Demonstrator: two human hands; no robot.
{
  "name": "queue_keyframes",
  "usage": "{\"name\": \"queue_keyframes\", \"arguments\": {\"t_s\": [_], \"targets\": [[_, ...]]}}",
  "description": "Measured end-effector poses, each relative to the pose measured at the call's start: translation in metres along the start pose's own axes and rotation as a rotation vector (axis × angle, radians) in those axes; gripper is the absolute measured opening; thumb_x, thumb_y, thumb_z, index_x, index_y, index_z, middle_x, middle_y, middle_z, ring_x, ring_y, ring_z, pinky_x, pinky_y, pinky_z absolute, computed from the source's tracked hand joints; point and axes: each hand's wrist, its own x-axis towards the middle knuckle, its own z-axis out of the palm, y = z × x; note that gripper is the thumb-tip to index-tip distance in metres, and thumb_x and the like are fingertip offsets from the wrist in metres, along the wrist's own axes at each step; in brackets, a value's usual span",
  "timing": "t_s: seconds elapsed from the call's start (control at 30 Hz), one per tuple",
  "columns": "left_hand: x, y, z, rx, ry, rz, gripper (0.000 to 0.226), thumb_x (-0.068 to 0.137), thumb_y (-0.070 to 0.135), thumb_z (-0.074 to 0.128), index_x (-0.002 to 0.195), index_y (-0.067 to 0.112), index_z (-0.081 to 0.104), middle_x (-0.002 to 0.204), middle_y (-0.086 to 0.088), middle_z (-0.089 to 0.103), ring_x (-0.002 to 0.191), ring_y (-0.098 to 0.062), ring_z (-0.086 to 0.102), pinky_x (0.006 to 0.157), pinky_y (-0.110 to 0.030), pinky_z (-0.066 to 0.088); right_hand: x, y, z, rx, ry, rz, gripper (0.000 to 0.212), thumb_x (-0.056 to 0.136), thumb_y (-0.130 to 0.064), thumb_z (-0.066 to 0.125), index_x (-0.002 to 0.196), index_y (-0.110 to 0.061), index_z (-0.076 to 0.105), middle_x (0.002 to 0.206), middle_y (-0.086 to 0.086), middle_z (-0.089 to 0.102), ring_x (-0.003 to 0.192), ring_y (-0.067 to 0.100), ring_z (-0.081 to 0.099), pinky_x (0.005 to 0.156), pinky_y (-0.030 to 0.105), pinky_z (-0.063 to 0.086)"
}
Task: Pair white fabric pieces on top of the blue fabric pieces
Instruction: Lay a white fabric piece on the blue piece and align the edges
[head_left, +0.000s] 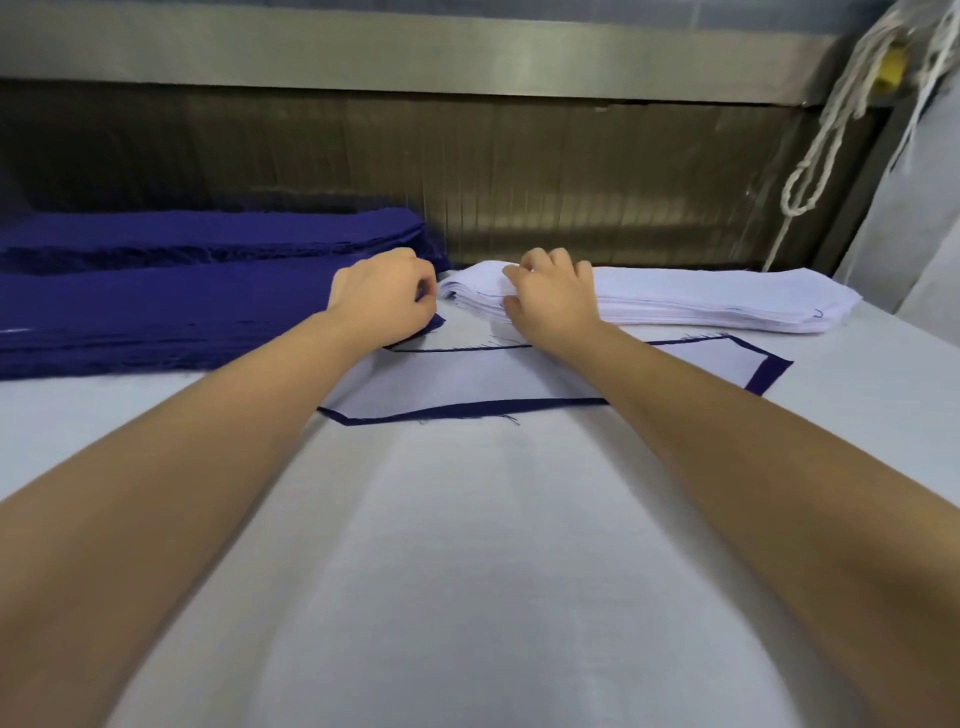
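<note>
A pale grey cloth-covered counter (467, 545) is filling most of the view, with a brushed metal panel (467, 52) running along its far side. Two flat stacks of dark blue fabric pieces (156, 322) are lying at the far left of the counter, one behind the other. A long stack of white fabric pieces (701, 301) is lying at the far right, just beside them. In front of both, in the middle, a single white fabric piece (467, 379) is lying flat on a dark blue fabric piece (769, 374), whose edges are showing as a narrow border around it.

Both bare forearms are reaching across the counter. The left hand (384, 296) is resting at the far left corner of the paired pieces, next to the blue stacks. Its fingers (410, 260) are curled under, and I cannot tell whether they are pinching anything. The right hand (550, 296) is sitting on the left end of the white stack, with its fingers bent over the top layers and its thumb pressing against the near edge.

A looped white rope (810, 171) is hanging at the far right.
</note>
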Motion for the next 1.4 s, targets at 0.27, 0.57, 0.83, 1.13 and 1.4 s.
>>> {"name": "queue_keyframes", "arguments": {"t_s": [0.27, 0.57, 0.83, 1.13, 1.4], "targets": [[0.016, 0.016, 0.018, -0.137, -0.049, -0.067, 0.020, 0.089, 0.021, 0.052, 0.107, 0.024, 0.060, 0.108, 0.004, 0.062, 0.098, -0.024, 0.056, 0.071, -0.032, 0.038, 0.012, -0.008, -0.007, 0.031, 0.027, 0.065, 0.010, 0.090, -0.009, 0.053, 0.091, -0.015, 0.061, 0.100, 0.006, 0.063, 0.089, 0.026, 0.049, 0.081, 0.033, 0.029], [0.016, 0.027, 0.021, -0.457, -0.044, -0.040, 0.051, 0.093, 0.012, 0.045, 0.139, 0.026, 0.031, 0.099, -0.002, 0.063, 0.088, -0.026, 0.058, 0.078, -0.043, 0.050, 0.015, 0.001, -0.011, 0.437, 0.153, 0.166, 0.021, 0.093, -0.025, 0.052, 0.098, -0.022, 0.072, 0.101, -0.004, 0.070, 0.101, 0.021, 0.057, 0.085, 0.031, 0.034], [0.019, 0.032, 0.023, -0.566, -0.131, -0.021, 0.058, 0.092, 0.003, 0.047, 0.144, 0.024, 0.033, 0.121, -0.007, 0.052, 0.093, -0.015, 0.049, 0.082, -0.023, 0.037, 0.014, 0.001, -0.009, 0.431, 0.210, 0.176, 0.013, 0.090, -0.021, 0.061, 0.094, -0.018, 0.073, 0.099, -0.001, 0.065, 0.101, 0.019, 0.052, 0.086, 0.031, 0.038], [0.017, 0.035, 0.029, -0.678, -0.085, -0.167, 0.056, 0.090, 0.000, 0.046, 0.143, 0.015, 0.036, 0.139, -0.011, 0.037, 0.126, -0.020, 0.041, 0.097, -0.020, 0.031, 0.009, -0.003, -0.007, 0.468, 0.222, 0.145, 0.020, 0.091, -0.025, 0.055, 0.098, -0.017, 0.072, 0.101, 0.002, 0.061, 0.099, 0.018, 0.051, 0.079, 0.028, 0.041], [0.012, 0.050, 0.031, -0.786, 0.003, -0.288, 0.054, 0.089, -0.002, 0.046, 0.141, 0.009, 0.038, 0.145, -0.005, 0.030, 0.118, -0.019, 0.047, 0.086, -0.016, 0.040, 0.005, 0.007, -0.003, 0.362, 0.170, 0.109, 0.024, 0.092, -0.026, 0.055, 0.110, -0.017, 0.068, 0.106, 0.006, 0.055, 0.103, 0.023, 0.049, 0.081, 0.029, 0.038]]}}
